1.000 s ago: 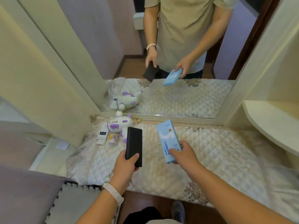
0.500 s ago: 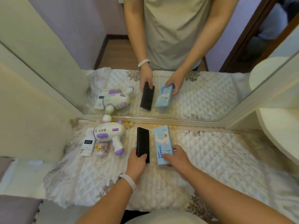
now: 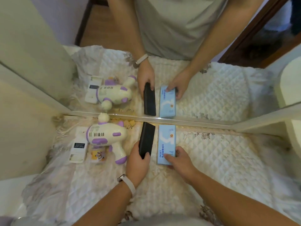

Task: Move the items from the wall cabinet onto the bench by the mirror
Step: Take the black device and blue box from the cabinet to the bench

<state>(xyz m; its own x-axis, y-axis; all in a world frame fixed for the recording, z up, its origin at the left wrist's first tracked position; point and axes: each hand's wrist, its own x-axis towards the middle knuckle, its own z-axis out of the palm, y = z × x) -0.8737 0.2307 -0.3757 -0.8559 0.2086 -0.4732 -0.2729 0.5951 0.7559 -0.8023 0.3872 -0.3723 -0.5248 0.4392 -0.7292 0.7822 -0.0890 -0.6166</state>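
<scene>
The black rectangular case [image 3: 146, 139] lies lengthwise on the quilted cover of the table [image 3: 219, 160], its far end almost at the mirror's lower frame [image 3: 187, 121], tilted slightly so that its near end leans left. The left hand [image 3: 137, 163] holds that near end, with the fingers [image 3: 147, 156] clamped around it, thumb on the left edge and a fingertip over the right corner; a pale band [image 3: 129, 185] circles the wrist. Just beside the case on its right, apart from it by a narrow strip of quilt, lies the light blue box [image 3: 167, 142] with dark blue print, also pointing toward the mirror and flat on the table. The right hand [image 3: 180, 162] rests on its near end, fingers [image 3: 169, 158] closed on the box from above and from the right edge. To the left of the case sits a cream and purple toy gun [image 3: 108, 136] on its side, its round muzzle close to the mirror frame and its handle toward the person. Left of the toy lies a white device with a dark label [image 3: 79, 148], and between the two, partly under the toy's handle, a small card with a cartoon tiger [image 3: 98, 155]. The mirror [image 3: 211, 88] repeats all of these things along with both hands and the person's beige shirt.
</scene>
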